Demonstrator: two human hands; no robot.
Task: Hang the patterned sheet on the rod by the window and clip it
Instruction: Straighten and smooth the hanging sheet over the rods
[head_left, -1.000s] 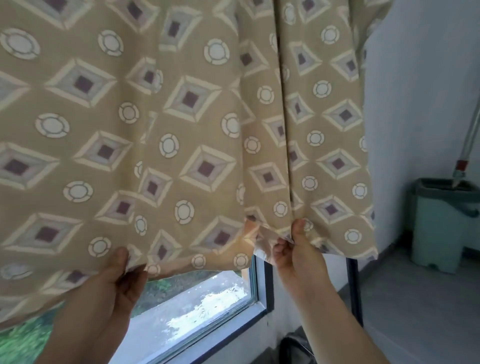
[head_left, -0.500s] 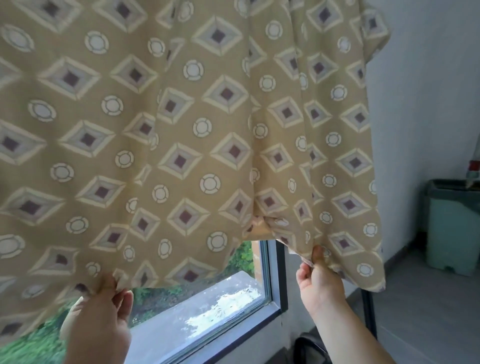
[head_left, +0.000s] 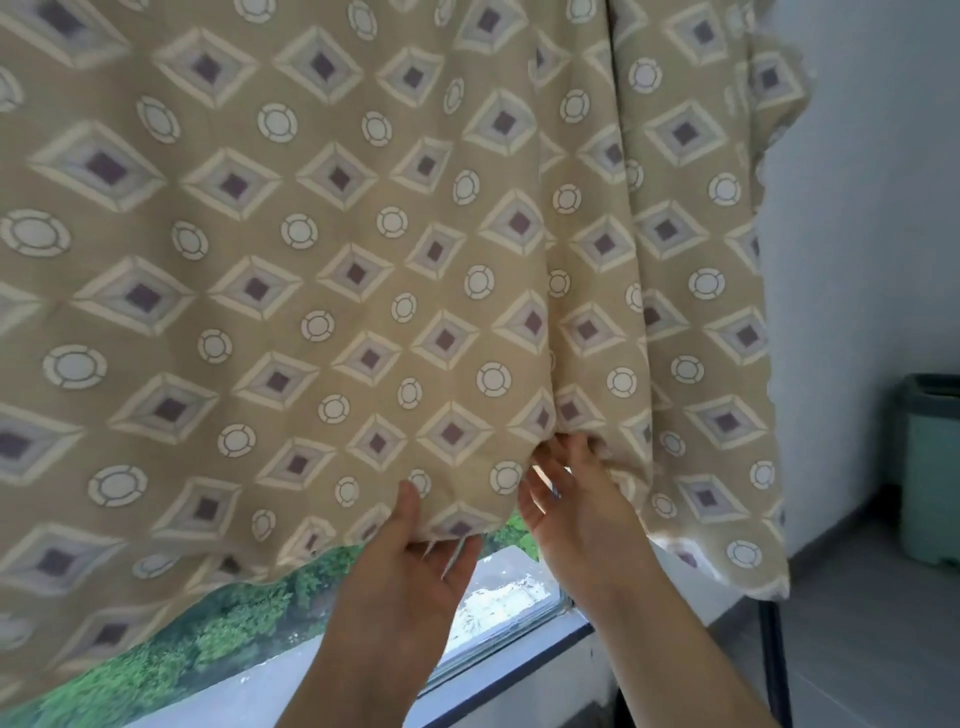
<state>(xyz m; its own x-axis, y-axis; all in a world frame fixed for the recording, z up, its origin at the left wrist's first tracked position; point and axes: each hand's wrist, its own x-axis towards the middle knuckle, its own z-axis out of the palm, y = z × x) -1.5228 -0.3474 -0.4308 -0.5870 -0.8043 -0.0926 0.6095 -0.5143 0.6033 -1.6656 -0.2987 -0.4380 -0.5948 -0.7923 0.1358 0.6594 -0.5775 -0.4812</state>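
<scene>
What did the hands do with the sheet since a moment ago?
The left hand slid right along the bottom hem of the patterned sheet, so it now sits close to the right hand. The left thumb pinches the hem; the right hand has gone from pinching to reaching into a fold, fingers straighter. The sheet hangs before the window as before; the green bin stayed put.

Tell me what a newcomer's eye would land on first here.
The tan sheet with diamonds and circles fills nearly the whole view, hanging in front of the window. At its lower edge, near the middle, the left hand pinches the hem with its thumb in front, and the right hand reaches up into a fold beside it. At far right a green bin stands on the floor by the wall.
</scene>
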